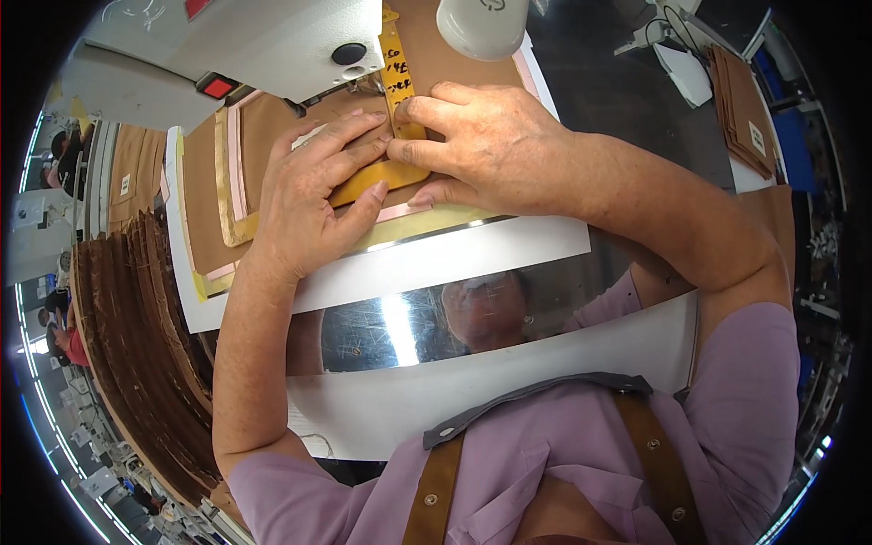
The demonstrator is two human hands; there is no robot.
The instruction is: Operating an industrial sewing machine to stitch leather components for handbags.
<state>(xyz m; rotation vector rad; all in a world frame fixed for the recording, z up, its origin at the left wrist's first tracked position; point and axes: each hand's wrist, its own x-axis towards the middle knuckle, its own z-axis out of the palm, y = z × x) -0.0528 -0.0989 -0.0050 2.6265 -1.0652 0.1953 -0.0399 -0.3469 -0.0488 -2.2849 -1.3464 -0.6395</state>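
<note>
Under the big white sewing machine (227,54), we judge that the step in hand is steadying and lining up a brown panel (204,195) against its guides. The next move, as we read it, calls for even pressure from both sides, with the fingers clear of the stitching area.

The panel lies beneath both hands, spreading leftward past the left hand (329,173) and up behind the right hand (495,150). On top of it we see a yellow frame (405,174), whose near bar crosses just below the fingers, and a marked yellow strip (398,77) running away from us between the hands.

Our left fingers are fanned out and laid low, the thumb wide of them at the near bar. The right index and middle fingertips reach the strip's edge, the thumb apart beside a narrow pink strip (400,213); whether they grip or merely press, we cannot tell.
</note>
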